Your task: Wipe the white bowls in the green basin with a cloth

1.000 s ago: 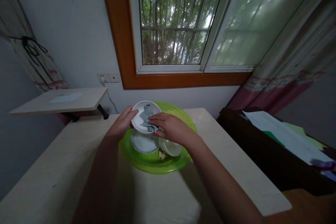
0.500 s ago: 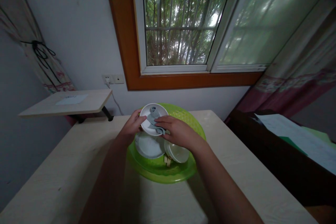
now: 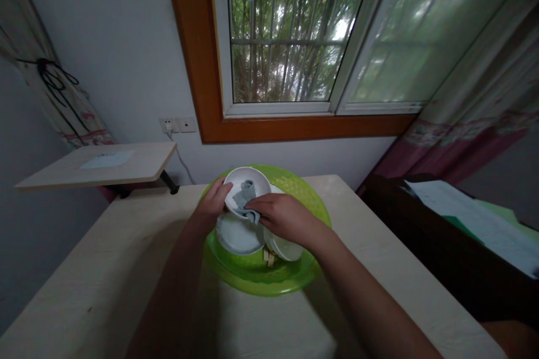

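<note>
My left hand (image 3: 214, 202) grips the left rim of a small white bowl (image 3: 257, 177), thumb over the edge, tilting it towards me. Pressed into that bowl is a grey-blue cloth (image 3: 247, 192), pinched in the fingers of my right hand (image 3: 283, 214); a fold of it hangs over the near rim. Both hands are above a green plastic basin (image 3: 269, 286). Inside the basin, a white plate (image 3: 239, 236) lies under the held bowl. To its right a white bowl (image 3: 288, 248) leans on its side, partly covered by my right hand. Light wooden pieces (image 3: 268, 258) lie beside it.
The basin stands on a pale wooden table (image 3: 168, 291). A raised wooden shelf (image 3: 138, 164) with a paper label is at the back left. Behind the table are a wall socket (image 3: 177, 125) with a cord and a window (image 3: 295, 39). Papers (image 3: 467, 219) lie at the right.
My right hand and the cloth have shifted slightly within the bowl, and the cloth is bunched differently, with its fold now over the near rim. The left hand keeps its hold.
</note>
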`<state>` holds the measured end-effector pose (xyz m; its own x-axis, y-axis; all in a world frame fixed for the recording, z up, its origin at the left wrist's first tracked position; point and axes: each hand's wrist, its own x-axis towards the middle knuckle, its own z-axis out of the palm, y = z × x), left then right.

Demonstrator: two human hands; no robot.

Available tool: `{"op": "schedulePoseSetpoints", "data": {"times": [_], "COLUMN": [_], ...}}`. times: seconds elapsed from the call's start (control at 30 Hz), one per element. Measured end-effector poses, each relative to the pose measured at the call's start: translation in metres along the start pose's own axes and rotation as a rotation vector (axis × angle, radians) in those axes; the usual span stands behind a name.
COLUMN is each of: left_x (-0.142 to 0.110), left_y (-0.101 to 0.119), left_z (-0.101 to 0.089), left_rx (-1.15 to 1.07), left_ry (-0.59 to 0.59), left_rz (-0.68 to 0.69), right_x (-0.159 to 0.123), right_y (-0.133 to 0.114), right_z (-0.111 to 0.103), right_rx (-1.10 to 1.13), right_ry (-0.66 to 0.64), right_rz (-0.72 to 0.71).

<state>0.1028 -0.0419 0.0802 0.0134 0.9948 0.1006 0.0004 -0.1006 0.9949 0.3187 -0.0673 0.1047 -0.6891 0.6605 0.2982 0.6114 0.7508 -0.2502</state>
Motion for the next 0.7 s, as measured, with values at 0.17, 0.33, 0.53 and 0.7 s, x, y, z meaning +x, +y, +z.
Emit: {"op": "schedulePoseSetpoints", "data": {"times": [0.17, 0.33, 0.53, 0.7], "left_x": [0.001, 0.004, 0.009, 0.008], "left_y": [0.002, -0.001, -0.007, -0.006], "left_z": [-0.001, -0.006, -0.014, -0.012], "left_rx": [0.097, 0.079, 0.028, 0.001], "left_ry": [-0.002, -0.011, -0.040, -0.050], "left_rz": [0.017, 0.009, -0.049, -0.092], "right_x": [0.010, 0.021, 0.025, 0.021], "right_y": [-0.015, -0.020, -0.008, -0.007], "right_z": [-0.007, -0.009, 0.008, 0.021], "right_rx": [0.055, 0.115, -0.035, -0.238], "right_ry": [-0.100, -0.154, -0.107, -0.039], "right_rz": [-0.056, -0.104, -0.214, -0.101]}}
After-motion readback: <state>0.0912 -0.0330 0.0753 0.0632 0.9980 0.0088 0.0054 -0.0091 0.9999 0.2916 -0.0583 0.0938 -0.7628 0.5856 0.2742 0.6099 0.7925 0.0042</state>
